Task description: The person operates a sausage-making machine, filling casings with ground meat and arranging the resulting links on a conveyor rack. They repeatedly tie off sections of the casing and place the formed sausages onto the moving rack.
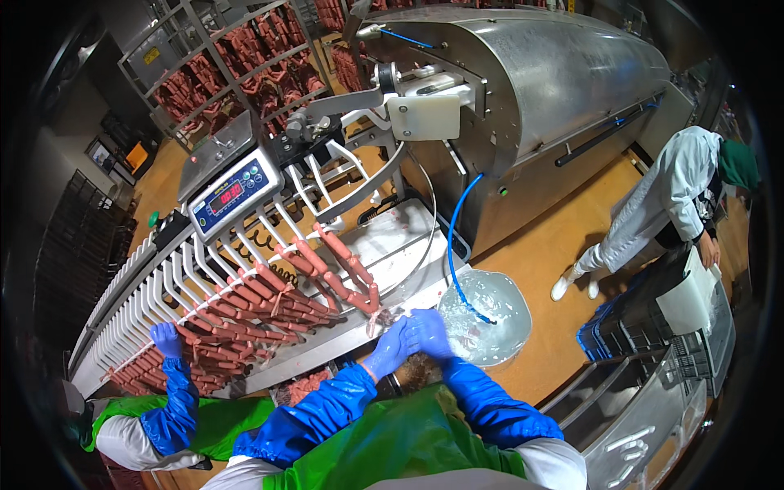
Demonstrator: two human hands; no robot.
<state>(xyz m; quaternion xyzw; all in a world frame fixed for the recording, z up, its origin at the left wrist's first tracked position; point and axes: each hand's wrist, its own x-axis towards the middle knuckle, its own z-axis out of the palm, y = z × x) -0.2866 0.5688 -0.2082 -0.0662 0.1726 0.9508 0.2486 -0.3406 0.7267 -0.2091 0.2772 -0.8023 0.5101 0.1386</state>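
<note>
Sausage links (358,300) near the blue-gloved hands (392,349), these pressed together, anything held between them impossible to tell.

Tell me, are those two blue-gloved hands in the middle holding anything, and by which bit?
It can't be told: the left hand and the right hand meet, hiding whatever might be between them. No held thing shows.

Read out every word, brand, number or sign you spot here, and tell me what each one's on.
Scale display: red lit digits, which I won't copy out.
Blue scale panel: small pale markings around the display, too small to read reliably.
Yellow sign by the racks at the back: too small to read.
Hanging sausages: no text that I can make out.
</note>
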